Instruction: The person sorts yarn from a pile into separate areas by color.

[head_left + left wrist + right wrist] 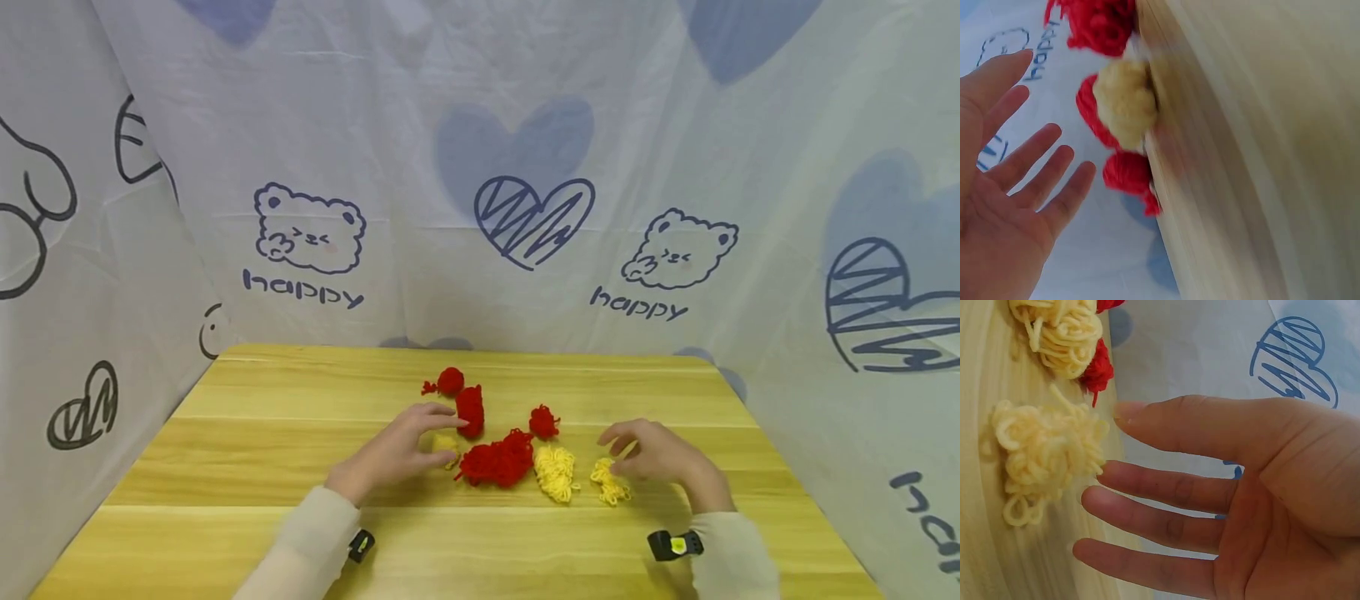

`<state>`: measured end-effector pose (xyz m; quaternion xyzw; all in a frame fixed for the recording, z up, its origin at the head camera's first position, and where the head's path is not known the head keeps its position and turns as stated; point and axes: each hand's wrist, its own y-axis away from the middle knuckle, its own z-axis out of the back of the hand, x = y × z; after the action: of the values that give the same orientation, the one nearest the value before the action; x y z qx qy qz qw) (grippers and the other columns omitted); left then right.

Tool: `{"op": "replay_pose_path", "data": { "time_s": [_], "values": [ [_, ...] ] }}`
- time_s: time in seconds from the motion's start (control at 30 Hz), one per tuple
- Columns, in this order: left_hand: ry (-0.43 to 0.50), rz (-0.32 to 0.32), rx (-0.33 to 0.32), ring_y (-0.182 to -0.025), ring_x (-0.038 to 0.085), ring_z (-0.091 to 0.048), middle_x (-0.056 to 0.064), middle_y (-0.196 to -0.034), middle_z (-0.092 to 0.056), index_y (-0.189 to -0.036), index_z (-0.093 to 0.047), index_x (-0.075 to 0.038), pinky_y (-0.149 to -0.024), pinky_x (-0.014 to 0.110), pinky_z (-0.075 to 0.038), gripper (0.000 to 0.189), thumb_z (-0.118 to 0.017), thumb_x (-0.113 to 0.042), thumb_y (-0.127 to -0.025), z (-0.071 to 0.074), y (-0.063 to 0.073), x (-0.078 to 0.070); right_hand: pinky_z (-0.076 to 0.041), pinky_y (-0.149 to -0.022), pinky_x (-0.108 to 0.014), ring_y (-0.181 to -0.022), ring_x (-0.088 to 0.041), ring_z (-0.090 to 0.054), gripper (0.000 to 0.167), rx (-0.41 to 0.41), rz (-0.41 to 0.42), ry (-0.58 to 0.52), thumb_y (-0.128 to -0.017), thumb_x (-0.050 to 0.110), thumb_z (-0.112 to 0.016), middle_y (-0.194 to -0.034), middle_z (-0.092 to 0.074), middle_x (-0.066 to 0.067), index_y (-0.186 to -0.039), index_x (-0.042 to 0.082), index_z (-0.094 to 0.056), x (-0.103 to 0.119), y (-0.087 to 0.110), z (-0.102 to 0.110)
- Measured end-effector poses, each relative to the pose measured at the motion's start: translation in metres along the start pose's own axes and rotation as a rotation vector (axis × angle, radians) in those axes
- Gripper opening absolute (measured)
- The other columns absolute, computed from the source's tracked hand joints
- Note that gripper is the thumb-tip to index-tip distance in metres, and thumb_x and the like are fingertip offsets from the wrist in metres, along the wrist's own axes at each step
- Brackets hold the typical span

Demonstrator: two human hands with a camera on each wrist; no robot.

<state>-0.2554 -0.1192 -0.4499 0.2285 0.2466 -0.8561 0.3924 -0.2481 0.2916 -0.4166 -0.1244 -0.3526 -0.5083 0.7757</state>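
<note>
One big, lumpy bundle of red yarn sits in the middle of the yellow wooden bench. Just to its right is a fat, loopy bundle of yellow yarn, and a small, round tuft of red yarn sits on the far side of that. A long, fat roll of red yarn lies behind the big one, a bit to the left, and a little ball of red yarn sits past it, with a loose tail on its left.

The left hand is loose, with its fingers spread, and it holds nothing. It is near a small, pale yellow yarn lump, left of the big red bundle. The right hand holds nothing too. Its fingers are apart, close to a small, curly clump of yellow yarn on the right; I cannot tell if they touch. A white cloth with hearts and bears hangs at the far side.
</note>
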Motion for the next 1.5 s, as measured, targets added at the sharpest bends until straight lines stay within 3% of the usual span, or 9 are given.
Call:
{"op": "replay_pose_path", "data": {
  "time_s": [0.3, 0.57, 0.93, 1.2, 1.5],
  "values": [
    [0.009, -0.021, 0.088, -0.131, 0.027, -0.056, 0.006, -0.141, -0.062, -0.137, -0.067, -0.014, -0.112, 0.048, -0.05, 0.043, -0.074, -0.027, -0.096, -0.019, -0.02, -0.017, -0.063, -0.068, -0.041, -0.093, -0.026, -0.069, 0.034, 0.015, -0.054, -0.01, -0.086, 0.004, -0.079, -0.115, -0.07, -0.022, -0.118, -0.001, -0.07, -0.001, -0.004, -0.006],
    [0.033, 0.006, 0.152, -0.136, 0.03, -0.054, 0.011, -0.147, -0.058, -0.138, -0.067, -0.017, -0.114, 0.049, -0.048, 0.044, -0.075, -0.027, -0.095, -0.03, -0.028, -0.023, -0.063, -0.067, -0.041, -0.088, -0.022, -0.069, 0.033, 0.016, -0.098, -0.035, -0.083, 0.002, -0.082, -0.111, -0.07, -0.018, -0.114, 0.002, -0.07, -0.009, -0.005, -0.01],
    [0.014, -0.018, 0.175, -0.137, 0.029, -0.055, 0.012, -0.147, -0.06, -0.137, -0.069, -0.016, -0.116, 0.047, -0.047, 0.041, -0.074, -0.02, -0.096, -0.037, -0.034, -0.025, -0.061, -0.065, -0.041, -0.075, -0.019, -0.064, 0.031, 0.033, -0.098, -0.051, -0.083, -0.001, -0.08, -0.106, -0.07, -0.016, -0.112, 0.002, -0.071, -0.008, -0.009, -0.014],
    [-0.029, -0.056, 0.173, -0.127, 0.019, -0.064, 0.001, -0.137, -0.069, -0.138, -0.068, -0.017, -0.111, 0.036, -0.052, 0.042, -0.074, -0.018, -0.096, -0.041, -0.039, -0.023, -0.059, -0.063, -0.038, -0.07, -0.018, -0.061, 0.033, 0.036, -0.116, -0.063, -0.08, -0.007, -0.075, -0.108, -0.067, -0.016, -0.112, 0.003, -0.071, -0.007, -0.011, -0.016],
    [-0.036, -0.041, 0.181, -0.116, 0.013, -0.067, -0.002, -0.128, -0.073, -0.133, -0.072, -0.019, -0.104, 0.029, -0.055, 0.038, -0.075, -0.017, -0.095, -0.042, -0.04, -0.023, -0.056, -0.058, -0.036, -0.062, -0.018, -0.057, 0.035, 0.051, -0.042, -0.084, -0.077, -0.011, -0.071, -0.099, -0.065, -0.014, -0.11, -0.001, -0.07, -0.011, -0.011, -0.015]
  ]
}}
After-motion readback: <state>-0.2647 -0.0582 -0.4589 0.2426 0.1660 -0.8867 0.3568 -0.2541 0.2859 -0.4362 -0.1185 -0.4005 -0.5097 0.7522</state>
